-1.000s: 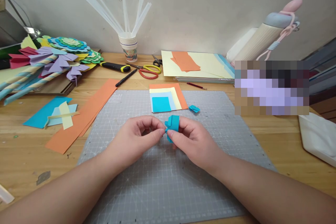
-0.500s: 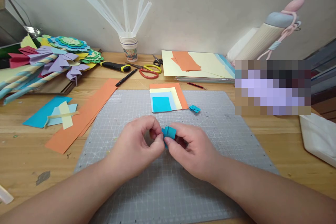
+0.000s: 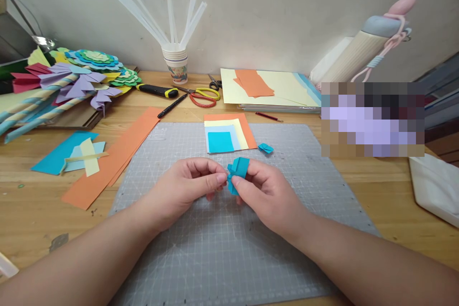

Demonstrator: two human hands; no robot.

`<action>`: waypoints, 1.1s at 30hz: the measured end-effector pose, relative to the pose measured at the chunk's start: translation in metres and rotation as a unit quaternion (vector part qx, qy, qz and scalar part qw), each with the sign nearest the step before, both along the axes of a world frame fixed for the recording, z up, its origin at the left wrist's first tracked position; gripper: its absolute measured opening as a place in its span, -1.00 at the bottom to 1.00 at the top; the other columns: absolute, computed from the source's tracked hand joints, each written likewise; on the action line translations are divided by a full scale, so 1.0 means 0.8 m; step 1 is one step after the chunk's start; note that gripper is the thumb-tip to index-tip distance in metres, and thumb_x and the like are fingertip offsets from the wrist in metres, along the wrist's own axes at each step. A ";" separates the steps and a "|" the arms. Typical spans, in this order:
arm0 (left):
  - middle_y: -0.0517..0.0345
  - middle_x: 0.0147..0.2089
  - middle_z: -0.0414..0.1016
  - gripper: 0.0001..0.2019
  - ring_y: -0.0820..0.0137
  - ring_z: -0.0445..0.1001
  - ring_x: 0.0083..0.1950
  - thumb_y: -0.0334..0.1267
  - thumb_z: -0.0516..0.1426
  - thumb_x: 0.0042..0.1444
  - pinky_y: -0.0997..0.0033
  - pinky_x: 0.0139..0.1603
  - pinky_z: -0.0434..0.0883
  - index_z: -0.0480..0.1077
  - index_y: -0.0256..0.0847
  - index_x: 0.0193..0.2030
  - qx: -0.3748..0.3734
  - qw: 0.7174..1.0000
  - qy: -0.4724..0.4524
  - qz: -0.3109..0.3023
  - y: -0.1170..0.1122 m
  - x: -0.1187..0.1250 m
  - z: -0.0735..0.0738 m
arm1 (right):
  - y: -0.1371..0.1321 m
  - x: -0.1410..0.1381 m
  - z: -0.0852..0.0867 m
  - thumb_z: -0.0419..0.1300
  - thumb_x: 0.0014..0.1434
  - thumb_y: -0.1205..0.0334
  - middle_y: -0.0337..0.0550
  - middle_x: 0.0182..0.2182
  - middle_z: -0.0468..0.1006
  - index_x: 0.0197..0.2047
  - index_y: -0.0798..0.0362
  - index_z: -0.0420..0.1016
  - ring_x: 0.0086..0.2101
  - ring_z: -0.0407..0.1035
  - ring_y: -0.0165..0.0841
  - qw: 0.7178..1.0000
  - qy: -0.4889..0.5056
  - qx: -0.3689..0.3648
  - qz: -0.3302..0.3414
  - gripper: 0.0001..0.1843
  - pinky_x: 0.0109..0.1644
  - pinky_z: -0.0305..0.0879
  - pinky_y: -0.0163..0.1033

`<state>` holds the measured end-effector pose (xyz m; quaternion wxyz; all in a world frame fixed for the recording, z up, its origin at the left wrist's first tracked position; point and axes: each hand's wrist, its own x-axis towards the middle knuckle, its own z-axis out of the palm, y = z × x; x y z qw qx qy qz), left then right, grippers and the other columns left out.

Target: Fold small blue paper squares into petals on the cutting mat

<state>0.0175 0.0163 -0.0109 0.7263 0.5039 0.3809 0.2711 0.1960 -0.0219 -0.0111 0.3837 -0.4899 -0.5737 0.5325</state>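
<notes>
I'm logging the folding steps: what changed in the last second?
Both hands dipped toward the mat with the teal fold, then lifted again. The left hand and right hand pinch it throughout; the fold now shows more above the fingers than half a second ago. The small teal piece and paper stack stayed put.

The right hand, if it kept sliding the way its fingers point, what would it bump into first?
The right hand points left, pinching the folded teal paper. Going straight on, it would probably meet the left hand first, whose fingertips already touch that paper over the cutting mat.
</notes>
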 end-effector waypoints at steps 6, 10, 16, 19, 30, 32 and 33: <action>0.34 -0.55 0.33 -0.87 0.55 0.23 -0.46 -0.21 0.27 0.07 0.53 -0.38 0.20 0.48 -0.20 -0.41 -0.013 1.000 0.001 0.000 0.000 0.000 0.002 | -0.001 0.000 0.001 0.06 0.17 0.33 -0.32 -0.55 0.36 -0.44 0.03 0.37 -0.53 0.18 -0.46 1.000 -0.008 0.027 0.014 -0.84 -0.49 0.15 -0.34; 0.34 -0.55 0.32 -0.86 0.54 0.25 -0.44 -0.24 0.27 0.07 0.53 -0.34 0.21 0.46 -0.21 -0.44 -0.007 1.000 0.014 0.005 -0.001 0.001 0.003 | -0.002 -0.001 0.001 0.06 0.17 0.34 -0.32 -0.55 0.36 -0.45 0.03 0.37 -0.52 0.18 -0.47 0.999 -0.008 0.036 0.021 -0.83 -0.49 0.15 -0.36; 0.31 -0.52 0.34 -0.82 0.53 0.24 -0.43 -0.18 0.23 0.13 0.51 -0.35 0.19 0.46 -0.21 -0.43 -0.003 1.000 -0.009 -0.010 -0.002 -0.002 0.002 | -0.002 -0.002 0.001 0.07 0.16 0.34 -0.31 -0.53 0.39 -0.42 0.04 0.42 -0.52 0.21 -0.47 1.000 0.012 0.024 0.013 -0.84 -0.46 0.20 -0.35; 0.32 -0.51 0.33 -0.84 0.53 0.23 -0.43 -0.19 0.25 0.10 0.51 -0.35 0.19 0.47 -0.20 -0.41 -0.006 1.000 -0.009 -0.013 -0.002 -0.002 0.002 | -0.002 -0.001 0.002 0.07 0.16 0.34 -0.31 -0.54 0.40 -0.41 0.04 0.42 -0.53 0.20 -0.47 1.000 0.013 0.019 0.015 -0.85 -0.48 0.17 -0.36; 0.29 -0.52 0.33 -0.78 0.49 0.23 -0.43 -0.19 0.23 0.08 0.47 -0.34 0.22 0.41 -0.22 -0.51 0.024 0.999 0.036 0.008 -0.003 0.004 0.011 | -0.001 -0.002 0.005 0.08 0.15 0.34 -0.31 -0.57 0.35 -0.45 0.05 0.36 -0.53 0.19 -0.47 0.999 0.022 0.011 0.020 -0.85 -0.49 0.15 -0.36; 0.30 -0.53 0.31 -0.78 0.49 0.23 -0.44 -0.20 0.23 0.07 0.47 -0.35 0.21 0.39 -0.22 -0.53 0.033 0.998 0.046 0.016 -0.005 0.006 0.015 | -0.002 -0.002 0.004 0.10 0.15 0.31 -0.31 -0.57 0.34 -0.47 0.05 0.35 -0.54 0.17 -0.47 1.000 0.018 0.003 0.016 -0.84 -0.50 0.14 -0.35; 0.30 -0.53 0.30 -0.79 0.49 0.22 -0.44 -0.21 0.22 0.07 0.48 -0.35 0.21 0.39 -0.22 -0.52 0.040 0.998 0.052 0.020 -0.006 0.007 0.016 | -0.002 -0.001 0.004 0.10 0.15 0.30 -0.31 -0.58 0.32 -0.47 0.05 0.36 -0.54 0.17 -0.47 1.000 0.015 0.000 0.014 -0.84 -0.51 0.13 -0.35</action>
